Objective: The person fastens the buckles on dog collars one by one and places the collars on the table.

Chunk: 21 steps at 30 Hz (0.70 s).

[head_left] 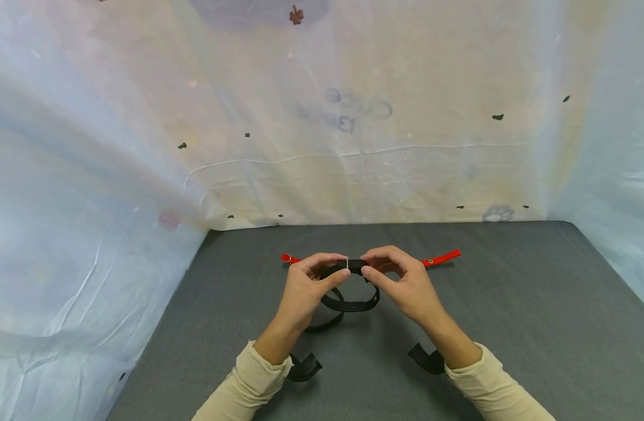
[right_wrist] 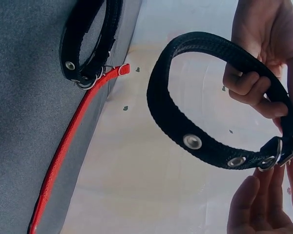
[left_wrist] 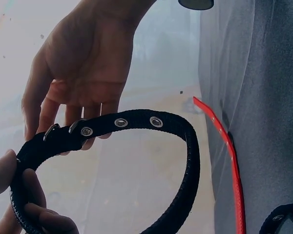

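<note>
A: Where's the black collar (head_left: pixel 353 306) at this moment?

B: Between the left hand (head_left: pixel 306 286) and the right hand (head_left: pixel 405 286), lifted above the grey counter (head_left: pixel 527 316). The upper part of the band sits at the fingertips, and the loop hangs below, in the space between the two palms.

A: Are both of them actually gripping it?

B: Yes. The left hand pinches the band with thumb and fingers; the right wrist camera shows some of its fingers curled over the edge. The right hand pinches it too, just beside the metal buckle (right_wrist: pixel 289 159), with the thumb on the near side.

A: Is the strap fastened?

B: It forms a ring, with one end meeting the buckle, but I can't tell whether the pin sits in a hole. Metal eyelets (right_wrist: pixel 192 142) show along the band.

A: What else is around?

B: A second black collar (right_wrist: pixel 72 39) lies on the counter, below and near the left hand. Beyond the hands lies a red strap (head_left: pixel 442 258); in the head view its middle is hidden behind them, and one end pokes out on either side.

A: And behind that?

B: A pale sheet (head_left: pixel 353 193), rising from the counter's far edge.
</note>
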Each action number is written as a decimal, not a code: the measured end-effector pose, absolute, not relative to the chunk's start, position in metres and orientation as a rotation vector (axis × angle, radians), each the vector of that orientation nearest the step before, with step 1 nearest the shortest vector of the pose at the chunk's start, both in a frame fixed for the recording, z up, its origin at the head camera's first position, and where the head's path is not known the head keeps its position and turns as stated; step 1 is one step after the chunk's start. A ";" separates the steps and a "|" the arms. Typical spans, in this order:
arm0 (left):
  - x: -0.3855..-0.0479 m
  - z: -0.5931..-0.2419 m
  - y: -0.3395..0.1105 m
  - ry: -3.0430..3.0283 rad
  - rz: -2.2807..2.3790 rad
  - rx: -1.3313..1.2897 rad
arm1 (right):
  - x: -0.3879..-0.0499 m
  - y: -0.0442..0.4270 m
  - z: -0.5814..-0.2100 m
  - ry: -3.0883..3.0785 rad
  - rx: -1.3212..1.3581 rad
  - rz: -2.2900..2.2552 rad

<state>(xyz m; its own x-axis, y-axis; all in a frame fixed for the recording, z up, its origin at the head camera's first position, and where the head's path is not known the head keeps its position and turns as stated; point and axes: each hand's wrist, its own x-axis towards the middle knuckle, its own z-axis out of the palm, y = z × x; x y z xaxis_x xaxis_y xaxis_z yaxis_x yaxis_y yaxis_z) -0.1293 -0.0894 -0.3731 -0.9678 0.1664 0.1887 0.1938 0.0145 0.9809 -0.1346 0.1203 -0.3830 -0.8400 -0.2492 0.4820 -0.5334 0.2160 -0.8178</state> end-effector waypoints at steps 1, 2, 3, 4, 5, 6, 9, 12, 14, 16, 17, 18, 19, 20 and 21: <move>-0.129 -0.373 -0.089 -2.226 -2.154 -0.396 | -0.134 0.120 -0.383 -2.248 0.737 1.666; -0.129 -0.374 -0.089 -2.229 -2.153 -0.401 | -0.134 0.120 -0.383 -2.251 0.734 1.666; -0.129 -0.374 -0.089 -2.231 -2.150 -0.405 | -0.134 0.119 -0.383 -2.256 0.732 1.664; -0.129 -0.374 -0.089 -2.230 -2.151 -0.409 | -0.134 0.119 -0.383 -2.260 0.730 1.662; -0.129 -0.374 -0.089 -2.229 -2.153 -0.412 | -0.134 0.119 -0.383 -2.267 0.727 1.663; -0.129 -0.375 -0.089 -2.226 -2.159 -0.416 | -0.134 0.118 -0.382 -2.274 0.723 1.664; -0.129 -0.375 -0.089 -2.200 -2.198 -0.427 | -0.133 0.118 -0.382 -2.324 0.711 1.649; -0.130 -0.375 -0.089 -2.160 -2.254 -0.425 | -0.133 0.119 -0.380 -2.406 0.697 1.617; -0.130 -0.374 -0.089 -2.140 -2.275 -0.416 | -0.133 0.119 -0.380 -2.454 0.682 1.595; -0.130 -0.373 -0.089 -2.121 -2.294 -0.412 | -0.132 0.119 -0.379 -2.473 0.660 1.586; -0.130 -0.373 -0.090 -2.108 -2.308 -0.412 | -0.132 0.120 -0.378 -2.472 0.647 1.587; -0.130 -0.372 -0.090 -2.091 -2.324 -0.414 | -0.132 0.120 -0.377 -2.464 0.635 1.591; -0.130 -0.372 -0.090 -2.070 -2.345 -0.415 | -0.131 0.121 -0.376 -2.455 0.624 1.594; -0.130 -0.371 -0.090 -2.048 -2.370 -0.413 | -0.131 0.121 -0.375 -2.445 0.616 1.599; -0.130 -0.371 -0.090 -2.025 -2.399 -0.414 | -0.130 0.122 -0.374 -2.434 0.614 1.609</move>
